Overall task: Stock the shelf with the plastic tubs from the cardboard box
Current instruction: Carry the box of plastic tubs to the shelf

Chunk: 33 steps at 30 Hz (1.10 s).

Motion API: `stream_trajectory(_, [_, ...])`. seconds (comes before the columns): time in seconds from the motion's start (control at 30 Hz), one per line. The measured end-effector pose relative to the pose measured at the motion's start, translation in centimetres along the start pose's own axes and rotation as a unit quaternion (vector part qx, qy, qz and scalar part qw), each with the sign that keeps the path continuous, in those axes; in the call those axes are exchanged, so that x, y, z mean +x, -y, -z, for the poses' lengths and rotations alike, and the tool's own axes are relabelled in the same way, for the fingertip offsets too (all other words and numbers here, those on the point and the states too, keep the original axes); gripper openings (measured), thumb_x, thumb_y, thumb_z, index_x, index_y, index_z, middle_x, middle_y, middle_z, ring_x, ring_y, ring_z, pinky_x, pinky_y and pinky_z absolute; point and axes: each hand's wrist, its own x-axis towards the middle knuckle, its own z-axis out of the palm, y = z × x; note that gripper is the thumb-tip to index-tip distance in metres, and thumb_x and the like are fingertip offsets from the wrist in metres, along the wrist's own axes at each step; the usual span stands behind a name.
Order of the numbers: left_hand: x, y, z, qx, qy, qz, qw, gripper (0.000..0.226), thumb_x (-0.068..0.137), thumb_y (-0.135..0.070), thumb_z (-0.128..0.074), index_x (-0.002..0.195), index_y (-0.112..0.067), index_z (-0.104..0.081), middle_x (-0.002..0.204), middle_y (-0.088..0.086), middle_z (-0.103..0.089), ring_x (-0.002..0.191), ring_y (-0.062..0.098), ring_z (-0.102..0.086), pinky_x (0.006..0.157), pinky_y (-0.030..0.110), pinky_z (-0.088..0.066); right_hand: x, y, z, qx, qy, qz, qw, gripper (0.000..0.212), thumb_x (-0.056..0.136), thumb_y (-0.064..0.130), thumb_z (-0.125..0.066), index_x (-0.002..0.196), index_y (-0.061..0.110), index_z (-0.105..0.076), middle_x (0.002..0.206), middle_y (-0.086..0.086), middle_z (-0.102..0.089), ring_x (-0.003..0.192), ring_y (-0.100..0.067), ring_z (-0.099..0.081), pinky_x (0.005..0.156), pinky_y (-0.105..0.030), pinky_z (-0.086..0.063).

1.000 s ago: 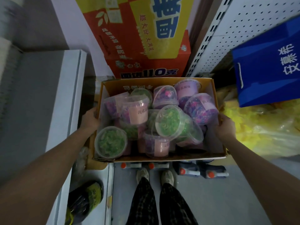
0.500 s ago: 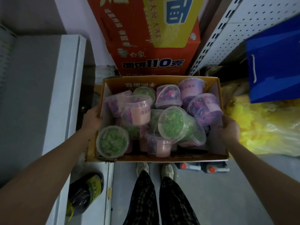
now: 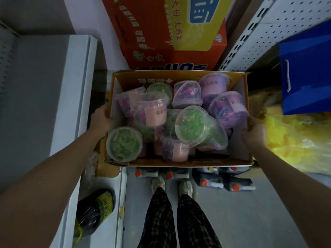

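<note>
Your left hand (image 3: pixel 100 120) grips the left wall of the cardboard box (image 3: pixel 179 162). The box is in front of you with its open top up and its long side running left to right. Inside it, round clear plastic tubs (image 3: pixel 154 111) lie heaped, and their pink labels read "洗衣". One green tub (image 3: pixel 124 144) stands upright at the near left corner. A second green tub (image 3: pixel 192 125) lies tilted in the middle, lid toward you. Your right hand (image 3: pixel 254 134) grips the right wall.
</note>
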Motion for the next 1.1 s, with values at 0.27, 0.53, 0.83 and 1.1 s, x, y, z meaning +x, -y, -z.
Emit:
stream_trajectory(0.27, [-0.4,1.9,-1.7,-0.004,0.023,0.009,1.0,0.046,0.089,-0.008,-0.057,0.133,-0.019,-0.05,0.105,0.004,-0.059,0.095,0.016,-0.052,0.08,0.026,-0.037,-1.2,-1.5,-1.7,0.029,0.002,-0.013,1.0,0.05,0.077,0.019,-0.046,0.124,0.009,-0.057,0.105,-0.021,-0.065,0.093,-0.037,-0.059,0.073,-0.032,-0.039])
stream_trajectory(0.53, [0.0,1.8,-1.7,-0.001,0.06,0.029,0.998,0.062,0.085,-0.01,-0.063,0.141,-0.015,-0.036,0.131,0.017,-0.053,0.119,0.034,-0.049,0.09,0.033,-0.036,0.3,-0.9,-1.5,-0.013,0.036,-0.031,0.999,0.048,0.087,0.007,-0.049,0.134,0.012,-0.047,0.119,-0.021,-0.06,0.106,-0.039,-0.056,0.085,-0.041,-0.044])
stream_trajectory(0.83, [-0.6,2.8,-2.5,-0.028,0.075,0.083,0.993,0.092,0.077,-0.026,-0.076,0.148,-0.026,-0.016,0.138,0.013,-0.046,0.124,0.034,-0.047,0.1,0.043,-0.038,0.4,-0.7,-1.5,-0.055,0.063,-0.06,0.995,0.05,0.094,0.015,-0.046,0.141,0.013,-0.033,0.125,-0.024,-0.054,0.113,-0.042,-0.052,0.085,-0.042,-0.042])
stream_trajectory(1.1, [-2.0,2.9,-2.7,-0.012,0.053,0.046,0.997,0.077,0.086,-0.022,-0.066,0.148,-0.019,-0.019,0.139,0.014,-0.045,0.124,0.033,-0.046,0.098,0.038,-0.037,-0.1,-1.0,-1.4,-0.035,0.079,-0.06,0.994,0.063,0.092,0.014,-0.047,0.148,0.022,-0.02,0.131,-0.019,-0.051,0.116,-0.039,-0.052,0.091,-0.053,-0.047])
